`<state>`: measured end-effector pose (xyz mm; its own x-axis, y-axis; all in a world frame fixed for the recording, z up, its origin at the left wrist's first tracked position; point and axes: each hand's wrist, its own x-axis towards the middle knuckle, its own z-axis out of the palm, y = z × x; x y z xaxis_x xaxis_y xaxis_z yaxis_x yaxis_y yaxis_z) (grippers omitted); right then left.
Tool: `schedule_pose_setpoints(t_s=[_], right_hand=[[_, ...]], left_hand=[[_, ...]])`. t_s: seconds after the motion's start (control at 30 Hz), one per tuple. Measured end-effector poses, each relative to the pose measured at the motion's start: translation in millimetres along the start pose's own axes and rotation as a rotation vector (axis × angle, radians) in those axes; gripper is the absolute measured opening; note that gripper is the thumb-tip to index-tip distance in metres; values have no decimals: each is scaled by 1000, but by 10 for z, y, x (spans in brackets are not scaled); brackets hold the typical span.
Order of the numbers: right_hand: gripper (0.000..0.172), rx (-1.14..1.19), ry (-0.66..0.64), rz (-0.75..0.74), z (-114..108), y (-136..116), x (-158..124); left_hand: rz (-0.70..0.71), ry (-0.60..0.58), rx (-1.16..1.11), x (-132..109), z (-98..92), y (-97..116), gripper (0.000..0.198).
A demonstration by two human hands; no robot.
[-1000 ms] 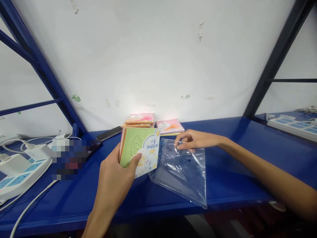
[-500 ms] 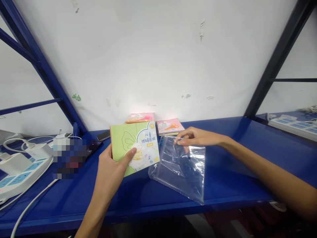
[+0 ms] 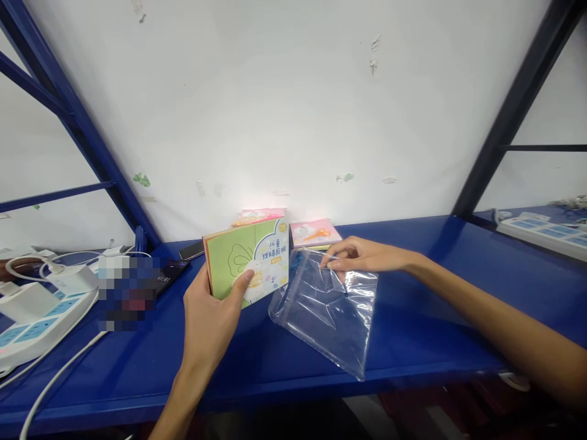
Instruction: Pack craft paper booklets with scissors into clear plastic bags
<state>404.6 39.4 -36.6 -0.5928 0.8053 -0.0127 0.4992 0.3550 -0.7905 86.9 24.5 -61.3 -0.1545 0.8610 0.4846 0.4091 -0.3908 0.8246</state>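
Note:
My left hand (image 3: pixel 215 299) is closed around a pad of paper-cutting sheets (image 3: pixel 233 247), its thumb across the front. The pad's top sheet is green with a butterfly outline, and a white and blue label with Chinese writing covers its right side. In my right hand (image 3: pixel 351 255) the upper edge of a clear plastic bag (image 3: pixel 328 318) is pinched between thumb and fingers. Wrinkled and see-through, the bag hangs down over the blue shelf, and its left edge lies close beside the pad's lower right corner.
Behind the pad lie two pink packs, one (image 3: pixel 316 232) with orange scissors pictured on it, the other (image 3: pixel 259 216) partly covered. At left are a white power strip (image 3: pixel 50 318) with plugs and cables, and a phone (image 3: pixel 172 272). A blue shelf (image 3: pixel 426 305) carries everything.
My left hand has tilted the pad, so its sheet edges show more on the left. The bag's lower part has swung slightly left, while my right hand has barely moved.

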Motion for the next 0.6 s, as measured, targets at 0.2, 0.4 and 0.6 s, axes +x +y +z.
schedule_pose_setpoints(t_s=[0.2, 0.4, 0.6], right_hand=[[46, 45, -25, 21, 19, 5, 8], [46, 100, -72, 2, 36, 48, 26], [40, 119, -102, 6, 65, 21, 30]], left_hand=[[25, 6, -6, -21, 48, 13, 45], [75, 2, -15, -60, 82, 44, 41], [108, -2, 5, -67, 99, 4, 40]])
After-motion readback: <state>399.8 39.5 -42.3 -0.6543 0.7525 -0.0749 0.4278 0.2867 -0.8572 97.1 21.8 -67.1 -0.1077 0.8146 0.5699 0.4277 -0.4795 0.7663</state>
